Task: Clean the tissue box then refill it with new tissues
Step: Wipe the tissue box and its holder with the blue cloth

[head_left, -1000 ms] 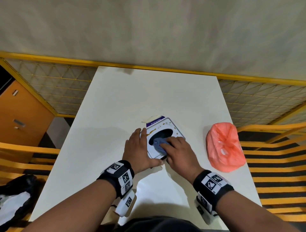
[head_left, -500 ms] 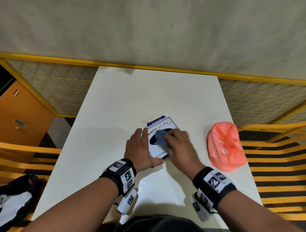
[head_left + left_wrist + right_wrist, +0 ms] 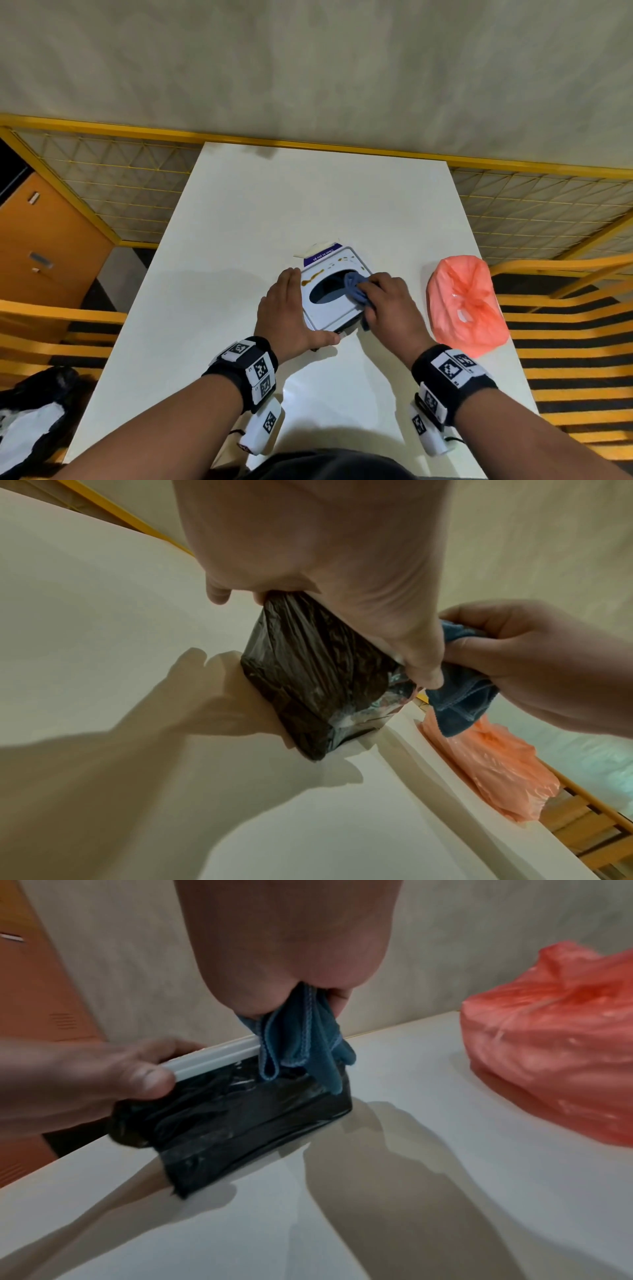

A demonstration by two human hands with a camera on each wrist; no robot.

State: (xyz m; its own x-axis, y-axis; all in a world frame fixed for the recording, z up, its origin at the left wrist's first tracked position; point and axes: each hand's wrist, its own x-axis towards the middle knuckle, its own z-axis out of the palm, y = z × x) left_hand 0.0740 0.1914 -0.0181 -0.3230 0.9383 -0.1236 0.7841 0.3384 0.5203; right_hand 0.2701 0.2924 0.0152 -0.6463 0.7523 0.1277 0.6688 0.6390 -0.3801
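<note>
Nearest the person, the left hand [image 3: 291,313] lies against the left side of the tissue box [image 3: 330,308], fingers along that side and thumb hooked round the near corner, grasping it and holding it down on the white surface [image 3: 308,192]. The right hand [image 3: 390,308] is clenched round a bunched blue cloth [image 3: 354,287], which it presses on the box's white top at the right rim of the oval opening [image 3: 325,291]; a loose end of the cloth hangs over the near right edge. The box sits a little nearer than the middle of the surface, turned so its long axis runs from near left to far right, its purple-edged end pointing away. Brown smears [image 3: 313,275] mark the top beyond the opening. The box's sides are wrapped in black plastic [image 3: 240,1118]; its inside looks dark and the contents cannot be made out. To the right, apart from the box, lies a knotted orange plastic bag [image 3: 466,305].
</note>
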